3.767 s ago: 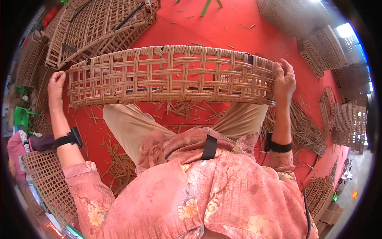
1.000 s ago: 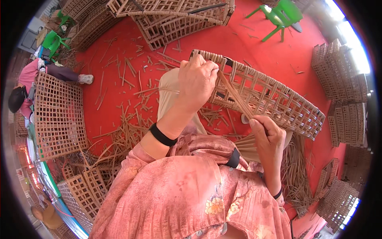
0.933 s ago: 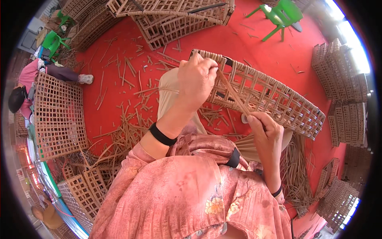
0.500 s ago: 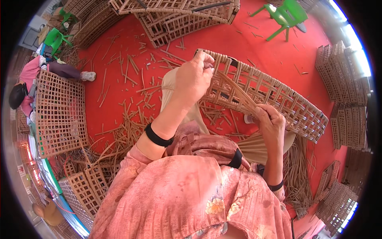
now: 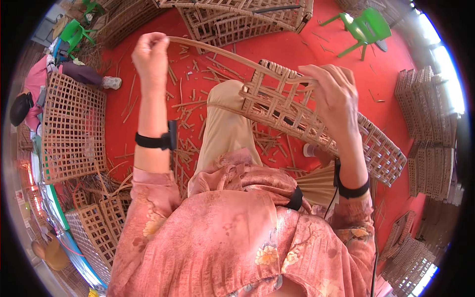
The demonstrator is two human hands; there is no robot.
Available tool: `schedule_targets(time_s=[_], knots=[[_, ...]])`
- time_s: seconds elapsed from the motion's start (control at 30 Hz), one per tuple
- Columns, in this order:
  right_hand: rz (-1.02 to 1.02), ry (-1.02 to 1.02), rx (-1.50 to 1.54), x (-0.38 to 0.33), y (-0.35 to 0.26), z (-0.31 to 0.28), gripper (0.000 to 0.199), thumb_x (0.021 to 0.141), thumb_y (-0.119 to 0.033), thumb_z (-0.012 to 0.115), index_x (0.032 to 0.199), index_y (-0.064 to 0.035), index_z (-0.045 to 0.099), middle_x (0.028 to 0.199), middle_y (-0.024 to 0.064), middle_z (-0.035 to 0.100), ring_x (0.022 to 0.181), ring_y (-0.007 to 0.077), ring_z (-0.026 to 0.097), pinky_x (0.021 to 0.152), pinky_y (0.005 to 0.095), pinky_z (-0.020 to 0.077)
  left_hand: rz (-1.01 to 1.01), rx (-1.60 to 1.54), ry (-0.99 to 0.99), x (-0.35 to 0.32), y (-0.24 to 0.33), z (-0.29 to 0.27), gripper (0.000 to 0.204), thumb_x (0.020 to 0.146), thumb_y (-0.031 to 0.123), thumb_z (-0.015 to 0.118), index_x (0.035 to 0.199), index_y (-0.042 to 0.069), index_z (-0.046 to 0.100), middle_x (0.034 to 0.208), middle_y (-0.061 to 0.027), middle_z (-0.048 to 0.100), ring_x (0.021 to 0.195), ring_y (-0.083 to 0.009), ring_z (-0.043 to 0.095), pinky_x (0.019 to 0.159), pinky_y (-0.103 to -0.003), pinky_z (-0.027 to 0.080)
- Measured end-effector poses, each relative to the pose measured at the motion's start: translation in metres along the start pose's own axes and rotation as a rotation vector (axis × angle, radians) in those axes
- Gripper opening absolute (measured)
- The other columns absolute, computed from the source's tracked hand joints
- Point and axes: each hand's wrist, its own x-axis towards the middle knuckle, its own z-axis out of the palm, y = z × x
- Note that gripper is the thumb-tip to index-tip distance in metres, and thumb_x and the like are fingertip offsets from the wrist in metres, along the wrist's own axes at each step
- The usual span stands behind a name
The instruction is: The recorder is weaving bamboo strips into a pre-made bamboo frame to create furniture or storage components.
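Observation:
A long, narrow woven rattan panel [image 5: 287, 101] lies tilted across my knees, its near-left corner on my left thigh. My left hand [image 5: 151, 54] is raised to the far left, thumb and fingers pinching the end of a flat rattan strand [image 5: 213, 48]. That strand runs taut in a shallow curve to the panel's wrapped upper rim. My right hand [image 5: 332, 96] bends over the panel's far edge with its fingers together, gripping at the rim where a strand loops. Its fingertips partly cover that spot.
Cut rattan scraps [image 5: 185, 148] litter the red floor [image 5: 128, 64]. More woven frames [image 5: 232, 24] stand ahead, beside a green chair [image 5: 363, 32]. Stacked panels [image 5: 425, 109] line the right. At left, another person [image 5: 84, 79] sits behind a large lattice panel [image 5: 74, 128].
My left hand has swung up and left from the panel, drawing the strand out. My right hand has moved up to the panel's far rim. The panel has shifted slightly.

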Motion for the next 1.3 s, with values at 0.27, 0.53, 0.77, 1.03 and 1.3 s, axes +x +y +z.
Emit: schedule_targets(time_s=[0.27,0.53,0.77,1.03,1.3], knots=[[0.27,-0.197,0.158,-0.013,0.011,0.046,0.038,0.077,-0.012,0.074,0.113,-0.0067,0.065,0.115,0.0096,0.06,0.106,0.0312,0.059,0.094,0.042,0.0458,0.121,0.396,0.16,0.09,-0.032,-0.1,0.007,0.088,0.007,0.068,0.093,0.003,0.069,0.088,-0.0017,0.068,0.083,-0.0094,0.061,0.078,-0.026,0.049],[0.264,-0.013,0.277,-0.058,-0.038,0.029,0.024,0.081,-0.008,0.073,0.105,-0.0038,0.069,0.099,0.011,0.066,0.091,0.0278,0.065,0.079,0.0372,0.0521,0.648,0.925,0.124,0.043,-0.009,-0.053,0.031,0.092,0.016,0.066,0.122,0.011,0.063,0.114,-0.0097,0.064,0.104,-0.0239,0.063,0.09,-0.038,0.051],[0.612,-0.264,0.583,-0.115,-0.064,0.02,0.012,0.085,-0.005,0.069,0.097,-0.0015,0.07,0.086,0.0117,0.067,0.079,0.0248,0.066,0.07,0.0325,0.0519,0.151,0.113,-0.684,-0.093,0.035,0.068,0.024,0.089,0.019,0.07,0.105,0.001,0.068,0.1,-0.015,0.068,0.094,-0.0278,0.066,0.085,-0.037,0.052],[0.455,0.045,0.319,-0.103,-0.058,0.024,0.015,0.08,-0.004,0.073,0.095,-0.0026,0.07,0.095,0.0124,0.066,0.087,0.0288,0.066,0.076,0.0362,0.0532,-0.234,0.004,-0.977,-0.054,0.01,0.066,0.029,0.086,0.032,0.078,0.093,0.005,0.071,0.085,-0.0002,0.067,0.081,-0.0094,0.062,0.078,-0.027,0.051],[0.242,-0.006,0.395,-0.053,-0.064,0.048,0.018,0.083,-0.003,0.072,0.101,-0.0027,0.07,0.096,0.0114,0.068,0.084,0.0253,0.066,0.073,0.0334,0.0536,-0.076,0.228,-0.825,-0.048,-0.019,0.048,0.017,0.09,0.02,0.071,0.091,0.003,0.072,0.082,-0.0016,0.066,0.078,-0.0106,0.062,0.073,-0.028,0.051]])
